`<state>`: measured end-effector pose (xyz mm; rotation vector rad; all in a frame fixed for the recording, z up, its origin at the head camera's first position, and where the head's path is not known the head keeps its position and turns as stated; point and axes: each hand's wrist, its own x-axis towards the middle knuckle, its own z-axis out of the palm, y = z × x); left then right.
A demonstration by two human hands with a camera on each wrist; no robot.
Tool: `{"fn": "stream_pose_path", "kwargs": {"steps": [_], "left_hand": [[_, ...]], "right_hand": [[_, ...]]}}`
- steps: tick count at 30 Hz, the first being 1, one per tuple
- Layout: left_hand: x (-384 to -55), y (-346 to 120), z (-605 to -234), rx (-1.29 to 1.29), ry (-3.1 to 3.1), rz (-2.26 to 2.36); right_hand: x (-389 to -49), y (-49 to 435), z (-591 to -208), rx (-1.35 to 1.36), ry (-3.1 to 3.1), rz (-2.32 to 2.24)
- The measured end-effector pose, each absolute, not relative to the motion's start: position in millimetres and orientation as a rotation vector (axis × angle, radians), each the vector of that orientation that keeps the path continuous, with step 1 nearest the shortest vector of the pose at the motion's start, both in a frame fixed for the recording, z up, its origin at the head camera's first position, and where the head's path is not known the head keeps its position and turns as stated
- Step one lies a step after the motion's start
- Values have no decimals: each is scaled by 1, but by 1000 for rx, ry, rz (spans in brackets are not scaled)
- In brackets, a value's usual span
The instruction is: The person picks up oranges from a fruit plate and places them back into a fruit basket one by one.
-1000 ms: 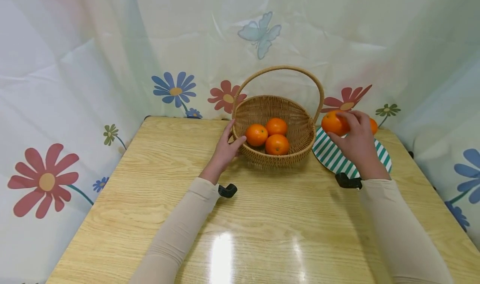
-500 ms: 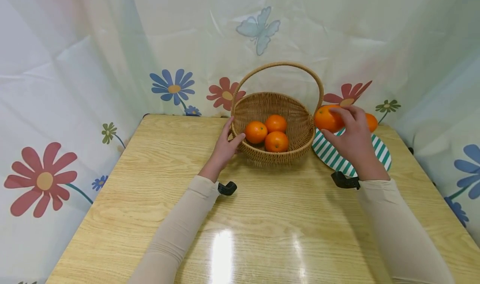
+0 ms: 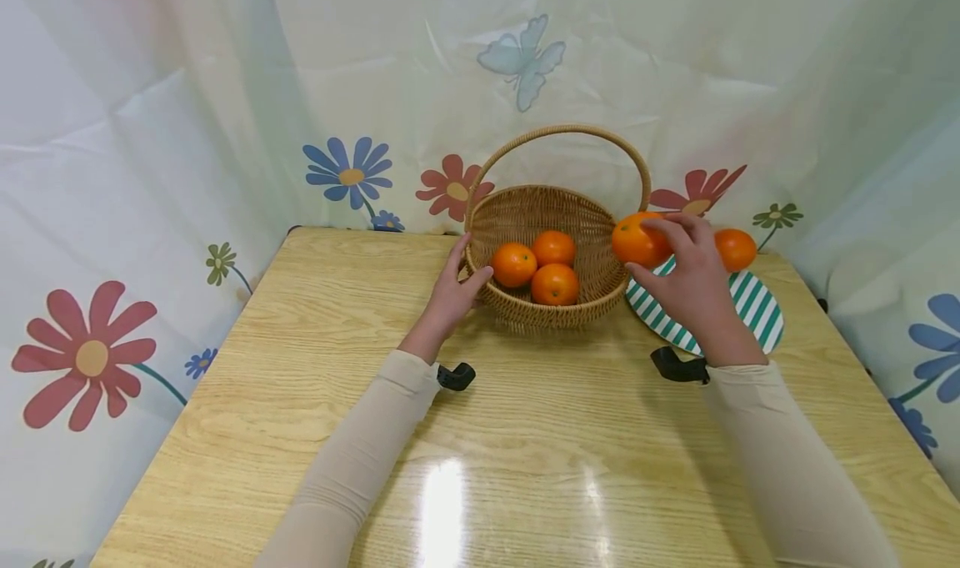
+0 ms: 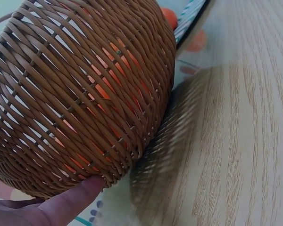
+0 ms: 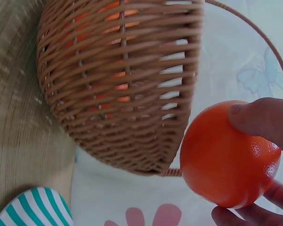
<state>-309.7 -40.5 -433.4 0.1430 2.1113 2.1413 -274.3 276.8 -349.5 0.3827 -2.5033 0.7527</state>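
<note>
A wicker basket point(image 3: 551, 316) with a tall handle stands at the back of the table, and three oranges point(image 3: 555, 284) lie inside. My left hand point(image 3: 448, 301) grips the basket's left rim; in the left wrist view a finger point(image 4: 78, 200) presses the outer weave. Pinched between thumb and fingers of my right hand point(image 3: 696, 276) is another orange point(image 3: 633, 241), held up at the basket's right rim. The right wrist view shows this held orange point(image 5: 224, 157) beside the top edge of the woven wall point(image 5: 118, 84).
A round plate with green and white stripes point(image 3: 759, 311) lies right of the basket, partly behind my right hand. One more orange point(image 3: 735, 249) sits at its far side. Behind the wooden table point(image 3: 525, 451) hangs a flowered curtain point(image 3: 247, 118).
My right hand has carried its orange leftward, from over the striped plate to the basket's right rim. My left hand has stayed on the basket.
</note>
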Motion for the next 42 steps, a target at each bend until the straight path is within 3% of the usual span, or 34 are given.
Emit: {"fn": "stream_pose_path", "kwargs": {"steps": [42], "left_hand": [[-312,-42,-434,149,2135,2125]], "right_hand": [[-293,236,-375,452,-2598,797]]}}
